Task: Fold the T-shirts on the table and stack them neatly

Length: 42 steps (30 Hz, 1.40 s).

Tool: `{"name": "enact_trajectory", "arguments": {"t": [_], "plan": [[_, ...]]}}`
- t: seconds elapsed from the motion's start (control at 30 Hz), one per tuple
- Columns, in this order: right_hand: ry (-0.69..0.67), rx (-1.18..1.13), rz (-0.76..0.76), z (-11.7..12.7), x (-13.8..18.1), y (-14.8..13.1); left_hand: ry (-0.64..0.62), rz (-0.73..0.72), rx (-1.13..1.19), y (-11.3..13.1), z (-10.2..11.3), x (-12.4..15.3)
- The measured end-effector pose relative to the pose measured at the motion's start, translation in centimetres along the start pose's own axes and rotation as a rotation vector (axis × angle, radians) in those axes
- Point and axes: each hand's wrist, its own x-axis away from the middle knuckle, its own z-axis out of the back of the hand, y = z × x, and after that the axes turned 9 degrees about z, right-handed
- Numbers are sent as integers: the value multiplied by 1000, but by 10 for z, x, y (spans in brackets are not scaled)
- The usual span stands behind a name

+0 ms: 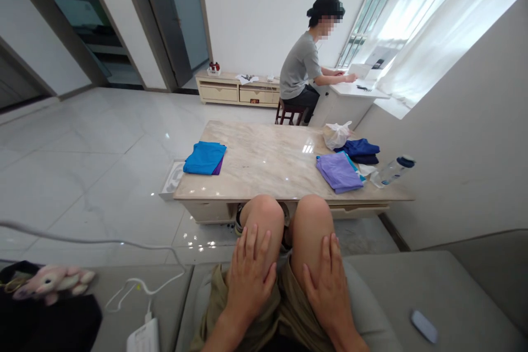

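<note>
My left hand (249, 276) and right hand (329, 281) rest on my legs.
Both lie open and flat, fingers spread, gripping nothing. Each palm rests just behind my left knee (264, 213) or right knee (314, 215), over my khaki shorts (289, 298). The marble table (268, 159) stands just ahead.

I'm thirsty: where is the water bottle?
Head view: the water bottle lies on its side at the right end of the marble table, right of the folded purple cloth.

No readable text, label or number anywhere.
</note>
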Motion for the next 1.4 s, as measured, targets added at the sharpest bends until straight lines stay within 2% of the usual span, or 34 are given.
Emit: {"name": "enact_trajectory", "arguments": {"t": [0.23,0.43,0.6,0.73,0.83,0.93,0.97,1.0,1.07,1.17,1.27,1.4], "plan": [[-82,-122,-9,-13,-38,15,30,-5,-40,5,1,-7],[-24,-230,113,-32,-94,37,15,0,-110,5,-8,-12],[-54,-363,192,-37,-130,45,51,2,-132,3,-21,-14],[-130,-464,164,-45,-153,52,54,-26,-151,1,-25,-12],[-281,-477,129,-47,-185,55,8,-16,-161,2,-21,-11],[-528,-311,126,-43,-245,42,-47,19,-151,6,-12,-11],[-539,-249,143,-41,-270,32,-56,28,-146,7,-9,-12],[-484,-238,155,-39,-296,20,-61,35,-142,8,-6,-11],[-376,-359,188,-35,-344,-11,-64,40,-141,9,-2,-10],[-234,-478,177,-38,-394,-52,-75,67,-138,8,2,-6],[-237,-375,123,-51,-407,-69,-80,112,-118,7,4,-3],[-403,-252,133,-73,-393,-54,-141,187,-94,4,10,-13]]}}
